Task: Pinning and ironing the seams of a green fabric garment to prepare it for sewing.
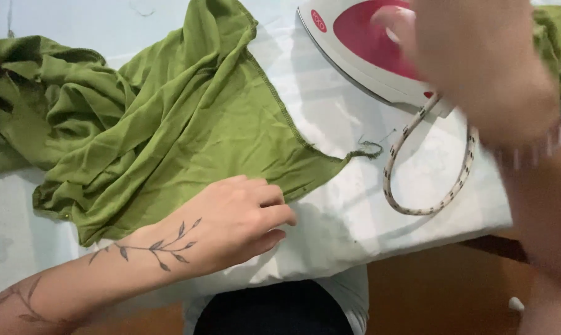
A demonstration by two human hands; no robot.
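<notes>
L hand [230, 226] lies flat, fingers closed together, pinning green cloth [168, 118] edge on white-covered table [330, 229]. R hand [479, 62] blurred over iron [367, 43]; grip can't tell. Risk: cord [426, 180], looped just below R grip, could snag; cloth could bunch.

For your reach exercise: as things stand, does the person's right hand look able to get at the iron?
Probably yes. The right hand, blurred, is already at the iron, over its rear end, with nothing between them. The cord loops below, clear of the hand. Whether its grip has closed cannot be told.
</notes>
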